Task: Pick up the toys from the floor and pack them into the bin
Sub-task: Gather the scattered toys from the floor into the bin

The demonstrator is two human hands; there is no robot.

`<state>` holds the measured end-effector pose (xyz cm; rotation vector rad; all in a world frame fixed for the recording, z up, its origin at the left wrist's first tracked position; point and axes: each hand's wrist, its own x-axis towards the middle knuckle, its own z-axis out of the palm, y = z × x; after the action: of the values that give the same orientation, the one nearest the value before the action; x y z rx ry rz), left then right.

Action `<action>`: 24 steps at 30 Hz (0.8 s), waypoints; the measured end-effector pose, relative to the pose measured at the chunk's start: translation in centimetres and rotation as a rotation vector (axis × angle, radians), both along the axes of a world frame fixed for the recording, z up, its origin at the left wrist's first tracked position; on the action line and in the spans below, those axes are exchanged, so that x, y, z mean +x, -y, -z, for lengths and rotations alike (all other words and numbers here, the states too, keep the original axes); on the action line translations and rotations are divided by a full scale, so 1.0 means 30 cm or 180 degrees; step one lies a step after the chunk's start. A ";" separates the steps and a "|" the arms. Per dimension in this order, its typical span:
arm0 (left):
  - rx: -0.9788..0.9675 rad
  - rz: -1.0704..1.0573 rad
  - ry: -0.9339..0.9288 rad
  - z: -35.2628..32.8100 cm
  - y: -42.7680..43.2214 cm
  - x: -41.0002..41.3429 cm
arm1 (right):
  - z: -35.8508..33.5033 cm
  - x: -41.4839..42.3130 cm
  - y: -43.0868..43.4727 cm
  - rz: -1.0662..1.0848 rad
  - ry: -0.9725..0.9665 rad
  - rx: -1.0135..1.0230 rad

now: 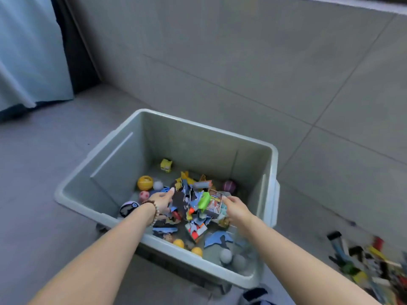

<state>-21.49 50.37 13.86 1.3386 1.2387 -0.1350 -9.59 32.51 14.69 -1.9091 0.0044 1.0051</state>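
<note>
A pale grey plastic bin (pixel 198 127) stands on the floor and holds several toys: a yellow ball (pixel 145 182), a yellow cube (pixel 166 165), a purple ball (pixel 229 186), grey balls (pixel 226 256) and blue foam pieces (pixel 218 237). Both my hands reach over its near rim. My left hand (pixel 161 202), with a bead bracelet on the wrist, and my right hand (pixel 236 209) press a heap of toys between them above the bin's inside. The heap includes dark and blue foam pieces, a green toy (pixel 203 200) and a small printed box (pixel 214 203). Loose pieces hang below the heap.
More toys (pixel 370 260) lie blurred on the floor at the lower right. A light blue curtain (pixel 28 51) hangs at the far left. A grey tiled wall (pixel 242 51) rises just behind the bin. Grey floor lies to the bin's left.
</note>
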 end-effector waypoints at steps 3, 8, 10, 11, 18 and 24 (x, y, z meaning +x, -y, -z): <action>-0.0086 -0.0020 0.0082 -0.058 0.023 0.009 | -0.071 0.028 0.029 -0.0245 0.0221 0.0015; 0.0079 0.0086 0.0527 -0.240 0.106 0.082 | -0.302 0.131 0.153 -0.0205 0.0069 0.0569; 0.0156 0.0300 0.0755 -0.331 0.169 0.134 | -0.394 0.189 0.272 -0.0244 0.0226 0.0643; 0.0228 0.0440 0.0861 -0.372 0.209 0.166 | -0.431 0.219 0.346 -0.0251 0.0338 0.0631; 0.0661 0.1330 0.1822 -0.576 0.683 0.437 | -0.547 0.373 1.016 0.0315 0.1240 -0.0394; 0.1128 0.2801 0.1476 -0.409 1.153 0.634 | -0.365 0.337 1.553 0.0563 0.1139 -0.1234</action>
<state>-2.46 15.77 26.12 2.0165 0.2274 -0.2099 0.51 -14.09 25.62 -2.3742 0.1691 0.5605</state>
